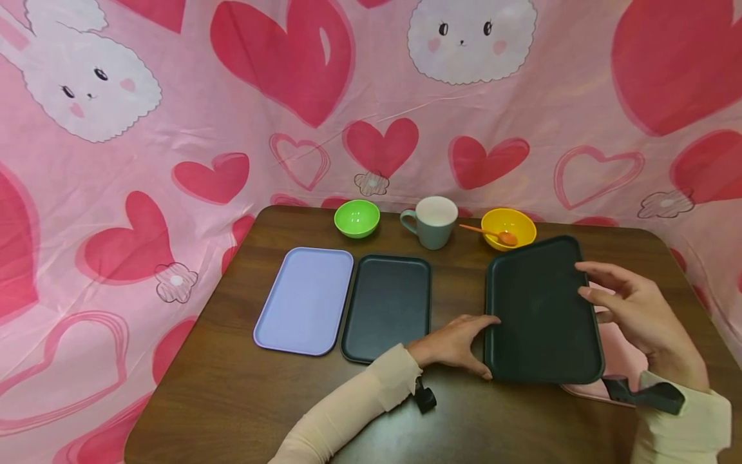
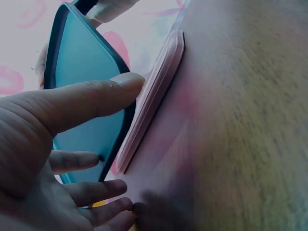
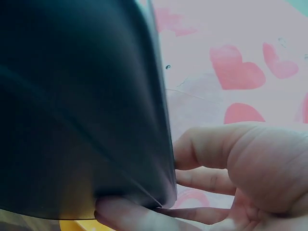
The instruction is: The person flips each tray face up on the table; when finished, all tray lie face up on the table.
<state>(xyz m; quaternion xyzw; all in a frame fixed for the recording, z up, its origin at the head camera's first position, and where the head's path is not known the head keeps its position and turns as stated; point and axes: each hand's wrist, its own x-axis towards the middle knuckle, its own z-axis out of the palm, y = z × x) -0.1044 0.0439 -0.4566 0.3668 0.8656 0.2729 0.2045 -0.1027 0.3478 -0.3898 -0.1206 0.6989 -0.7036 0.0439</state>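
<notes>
Two hands meet a tilted dark green tray [image 1: 542, 312] over a pink tray [image 1: 623, 354], at three o'clock from a flat black tray [image 1: 386, 309]. The right hand [image 1: 655, 319] grips its two-o'clock edge; the left hand [image 1: 455, 341], fingers spread, is at nine o'clock.

Head cam: high, facing forward-down. Wrist cams: close-up, left along table [image 2: 245, 120], right toward backdrop [image 3: 240, 67]; both share raised dark tray [image 1: 539, 312].
</notes>
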